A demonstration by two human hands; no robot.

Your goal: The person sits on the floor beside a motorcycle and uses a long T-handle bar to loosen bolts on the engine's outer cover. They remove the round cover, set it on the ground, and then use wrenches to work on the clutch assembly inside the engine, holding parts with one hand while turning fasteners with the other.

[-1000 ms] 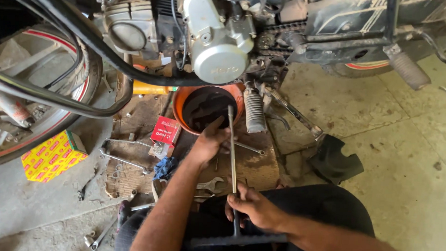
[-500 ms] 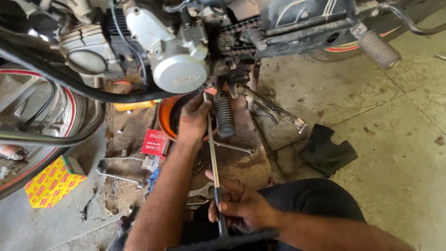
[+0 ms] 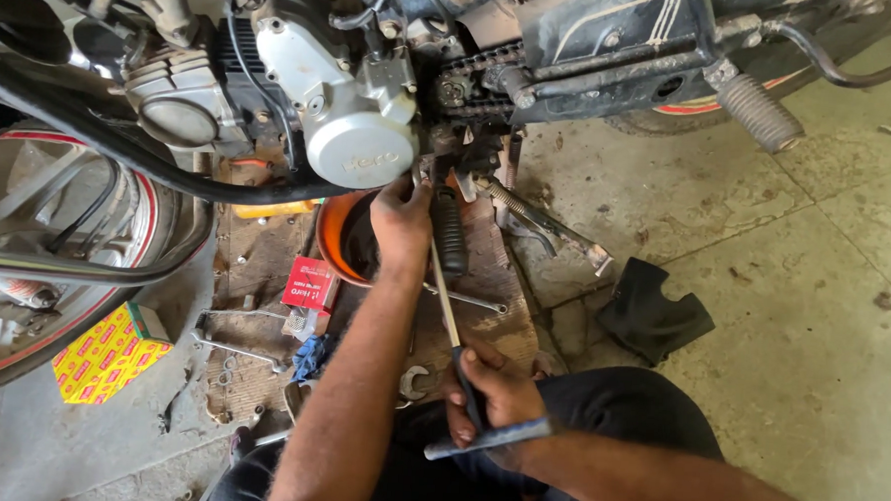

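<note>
1. The motorcycle engine (image 3: 342, 106) hangs over a wooden board (image 3: 255, 262) on the floor (image 3: 764, 294), and a long T-handled wrench (image 3: 445, 301) runs from the underside of the engine down toward the person's lap. If its far tip is not square on the fastener, it could slip off and round it; the tip itself is hidden behind the left hand.
2. The orange drain pan (image 3: 334, 238) sits on the board directly under the engine, partly covered by the forearm. Its inside looks dark, likely with oil, though how full it is cannot be told. A knock from the arm could tip or slop it.
3. The left hand (image 3: 401, 221) is closed up against the engine's underside at the top of the wrench shaft, beside a black ribbed footpeg (image 3: 449, 231). A sudden release could drive the knuckles into metal.
4. The right hand (image 3: 489, 393) is wrapped tight around the wrench's lower end, the crossbar (image 3: 487, 438) sticking out below the fist.
5. A small red box (image 3: 310, 283) and a yellow box (image 3: 108, 354) lie closed near the board's left side; their contents are not visible.
6. Loose spanners (image 3: 231, 349) lie scattered on the board and could be kicked.
</note>
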